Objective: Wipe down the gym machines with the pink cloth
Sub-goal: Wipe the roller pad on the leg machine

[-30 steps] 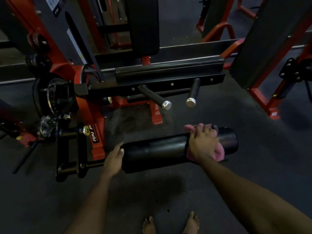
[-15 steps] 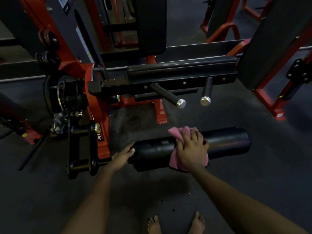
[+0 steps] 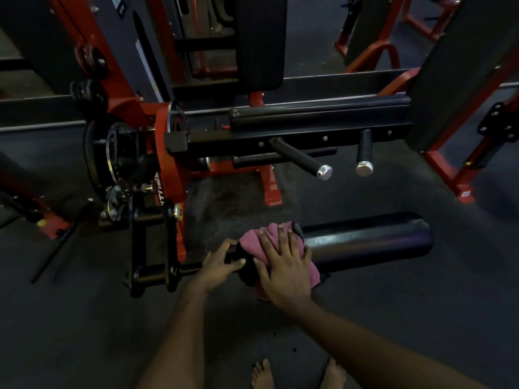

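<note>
The step in hand is wiping the roller pad (image 3: 365, 242), the long black cylinder that lies crosswise low on the machine, and every place here is given from it.

At the pad's left end, the left hand (image 3: 220, 263) grips the steel bar (image 3: 157, 273) that carries it, fingers (image 3: 227, 244) curled over the top and the thumb underneath, close to the pad's end face. That grip should hold firm, I judge, so the pad neither spins nor swings under the rubbing.

Just right of it, on the pad's left part, the right hand (image 3: 283, 268) lies spread over the pink cloth (image 3: 252, 242), fingers almost straight and pinching nothing, pressing the cloth down on the pad's top. Good work here probably means steady pressure with the whole palm, wrapping the cloth round so the underside gets wiped too, and finishing the end face beside the left thumb, where grime tends to collect. The bare stretch to the right should get overlapping strokes out to the far end.

The cloth is bunched, with folds rising behind the fingertips and a flap hanging over the pad's near side below the wrist. It looks soft and thin. The pad's cover right of the cloth is smooth and dully glossy; in this dim light I cannot tell whether it is damp.
</note>
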`<state>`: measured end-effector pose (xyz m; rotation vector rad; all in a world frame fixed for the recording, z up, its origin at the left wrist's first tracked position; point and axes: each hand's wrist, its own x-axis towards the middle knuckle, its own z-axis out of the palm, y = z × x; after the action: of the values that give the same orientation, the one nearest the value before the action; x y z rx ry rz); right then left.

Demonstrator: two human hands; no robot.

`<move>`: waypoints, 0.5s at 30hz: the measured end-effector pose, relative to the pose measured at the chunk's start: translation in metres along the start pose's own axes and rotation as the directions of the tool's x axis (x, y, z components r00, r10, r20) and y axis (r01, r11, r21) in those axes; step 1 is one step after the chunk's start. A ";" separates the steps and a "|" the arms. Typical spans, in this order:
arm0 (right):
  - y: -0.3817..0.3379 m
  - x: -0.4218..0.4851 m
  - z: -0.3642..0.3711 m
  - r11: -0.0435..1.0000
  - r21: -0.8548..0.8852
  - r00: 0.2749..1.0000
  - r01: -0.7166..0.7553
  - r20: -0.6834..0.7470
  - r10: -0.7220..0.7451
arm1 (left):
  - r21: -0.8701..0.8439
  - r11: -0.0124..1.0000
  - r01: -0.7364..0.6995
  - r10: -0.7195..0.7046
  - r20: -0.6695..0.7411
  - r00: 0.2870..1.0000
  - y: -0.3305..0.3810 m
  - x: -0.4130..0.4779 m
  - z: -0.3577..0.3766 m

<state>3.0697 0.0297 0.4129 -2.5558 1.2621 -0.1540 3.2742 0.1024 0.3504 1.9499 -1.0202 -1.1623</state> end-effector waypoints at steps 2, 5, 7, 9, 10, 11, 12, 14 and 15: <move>-0.001 0.013 0.002 1.000 -0.023 1.000 -0.011 0.007 0.011 | 0.006 0.999 -0.035 0.035 -0.015 0.999 0.006 -0.008 0.001; -0.012 0.061 -0.006 0.995 -0.083 0.997 -0.053 0.059 0.058 | 0.026 0.998 -0.066 0.066 -0.032 0.997 0.004 -0.008 -0.002; -0.015 0.085 -0.013 0.990 -0.121 0.983 -0.076 0.158 0.095 | 0.026 0.998 -0.052 0.053 -0.025 0.998 0.004 -0.008 -0.002; -0.012 0.083 -0.012 0.991 -0.117 0.988 -0.071 0.130 0.086 | 0.004 1.000 0.002 -0.002 -0.013 1.000 0.005 -0.007 -0.001; -0.010 0.074 -0.011 0.994 -0.094 0.995 -0.055 0.076 0.062 | -0.034 0.998 0.043 -0.043 -0.008 0.999 0.002 -0.003 -0.001; -0.006 0.060 -0.008 0.997 -0.064 0.999 -0.033 0.021 0.034 | -0.069 0.995 0.069 -0.069 -0.002 0.998 -0.002 0.001 0.000; -0.002 0.047 -0.004 1.000 -0.028 1.000 -0.010 -0.027 0.010 | -0.141 0.986 0.091 -0.092 0.003 0.996 -0.024 0.018 0.003; 0.006 0.021 0.003 0.999 0.032 0.998 0.020 -0.057 -0.018 | -0.224 0.966 0.132 -0.129 0.027 0.991 -0.015 0.022 0.005; 0.008 0.011 0.006 0.999 0.043 0.998 0.024 -0.054 -0.021 | -0.194 0.969 0.155 -0.150 0.040 0.988 0.002 0.015 0.006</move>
<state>3.0714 0.0175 0.4039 -2.5452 1.2351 -0.2529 3.2727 0.0874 0.3436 1.8859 -0.7460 -1.3226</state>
